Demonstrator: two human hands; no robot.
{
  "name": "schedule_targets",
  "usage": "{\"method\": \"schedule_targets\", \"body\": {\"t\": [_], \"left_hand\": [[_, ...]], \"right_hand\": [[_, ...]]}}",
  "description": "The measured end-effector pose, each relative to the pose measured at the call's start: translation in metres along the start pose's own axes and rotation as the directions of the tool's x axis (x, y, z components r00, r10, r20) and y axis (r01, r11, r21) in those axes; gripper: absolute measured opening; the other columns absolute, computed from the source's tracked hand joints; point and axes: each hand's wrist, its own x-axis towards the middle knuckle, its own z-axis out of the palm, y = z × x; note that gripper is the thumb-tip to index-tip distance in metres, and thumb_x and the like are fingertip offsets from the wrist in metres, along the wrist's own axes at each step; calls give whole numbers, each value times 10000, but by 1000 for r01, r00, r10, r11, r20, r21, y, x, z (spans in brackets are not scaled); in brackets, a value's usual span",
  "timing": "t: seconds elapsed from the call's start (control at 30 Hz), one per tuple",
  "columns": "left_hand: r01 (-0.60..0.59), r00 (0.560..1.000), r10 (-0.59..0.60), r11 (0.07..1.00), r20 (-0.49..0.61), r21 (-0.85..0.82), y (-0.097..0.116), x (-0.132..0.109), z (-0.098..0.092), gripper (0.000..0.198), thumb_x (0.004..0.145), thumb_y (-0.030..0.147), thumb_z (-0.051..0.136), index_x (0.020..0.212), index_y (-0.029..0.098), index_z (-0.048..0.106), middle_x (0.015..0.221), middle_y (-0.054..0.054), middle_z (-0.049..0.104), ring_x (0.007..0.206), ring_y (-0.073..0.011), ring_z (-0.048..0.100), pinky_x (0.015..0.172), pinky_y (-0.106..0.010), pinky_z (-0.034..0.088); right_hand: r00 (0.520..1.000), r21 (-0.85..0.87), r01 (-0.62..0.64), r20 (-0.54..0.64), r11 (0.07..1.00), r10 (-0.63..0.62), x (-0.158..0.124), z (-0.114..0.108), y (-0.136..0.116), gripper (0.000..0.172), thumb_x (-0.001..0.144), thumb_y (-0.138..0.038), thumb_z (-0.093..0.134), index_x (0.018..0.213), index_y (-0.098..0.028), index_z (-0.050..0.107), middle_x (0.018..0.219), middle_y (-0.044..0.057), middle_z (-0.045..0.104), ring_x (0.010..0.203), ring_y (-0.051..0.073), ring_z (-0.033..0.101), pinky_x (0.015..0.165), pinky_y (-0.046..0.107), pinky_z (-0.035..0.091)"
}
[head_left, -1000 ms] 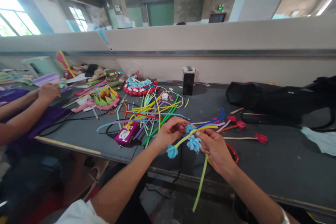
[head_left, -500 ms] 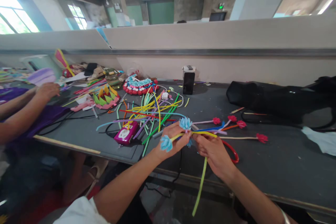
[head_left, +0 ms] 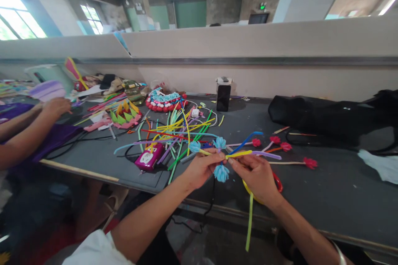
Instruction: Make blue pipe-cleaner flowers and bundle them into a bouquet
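Above the near side of the dark table point(head_left: 329, 198): three blue flowers point(head_left: 222, 173) cluster at the left hand point(head_left: 201, 169), its fingers pinching their stems; the right hand point(head_left: 256, 176) grips the yellow stem point(head_left: 240, 154) just beside, thumb to fingertip. Best handled, I judge — firm left pinch at the join, short even right-hand turns, petals uncrushed.
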Motion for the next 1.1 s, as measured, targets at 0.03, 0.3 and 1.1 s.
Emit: {"method": "schedule_targets", "body": {"t": [0.03, 0.3, 1.1], "left_hand": [[46, 999, -45, 998, 21, -46, -1, 1, 0, 212, 669, 302, 733, 638, 112, 644, 623, -23, 580, 563, -97, 499, 556, -238, 345], [217, 976, -206, 946, 71, -239, -5, 4, -3, 192, 593, 237, 765, 630, 97, 638, 573, -13, 589, 492, -82, 506, 543, -244, 358], [-292, 955, 283, 850, 88, 439, 27, -10, -8, 246, 683, 355, 708, 833, 169, 648, 634, -3, 565, 552, -119, 503, 563, -243, 403]], "right_hand": [[1000, -4, 6, -2, 1000, -6, 0, 0, 1, 285, 758, -337, 671, 510, -201, 642, 445, -30, 504, 452, 111, 440, 496, 250, 359], [998, 44, -44, 49, 998, 42, -1, 1, 12, 249, 758, -339, 676, 557, -192, 662, 503, -24, 533, 497, 114, 443, 511, 244, 370], [846, 596, -470, 92, 651, 526, 6, 1, 11, 420, 604, -400, 812, 588, -173, 459, 462, -115, 303, 400, 14, 203, 373, 174, 125]]}}
